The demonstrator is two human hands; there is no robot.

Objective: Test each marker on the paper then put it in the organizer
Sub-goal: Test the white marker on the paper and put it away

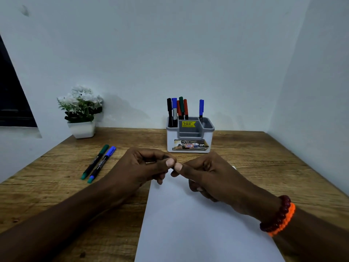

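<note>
Wooden tabletop [264,148] under both hands; white paper [188,224] lies beneath them. Organizer [189,136] stands just beyond. Left hand [140,169] and right hand [209,174] meet, fingers curled, pinching something mostly hidden. Two markers [99,163] lie left of them.

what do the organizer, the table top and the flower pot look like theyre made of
Organizer: most likely moulded plastic, white shell with grey inner compartments, smooth and slightly glossy, with stuck-on paper labels. Table: wood or a wood-look laminate, brown with visible grain streaks and a matte finish; the view cannot settle which. Flower pot: smooth plain white, either ceramic or plastic.
</note>
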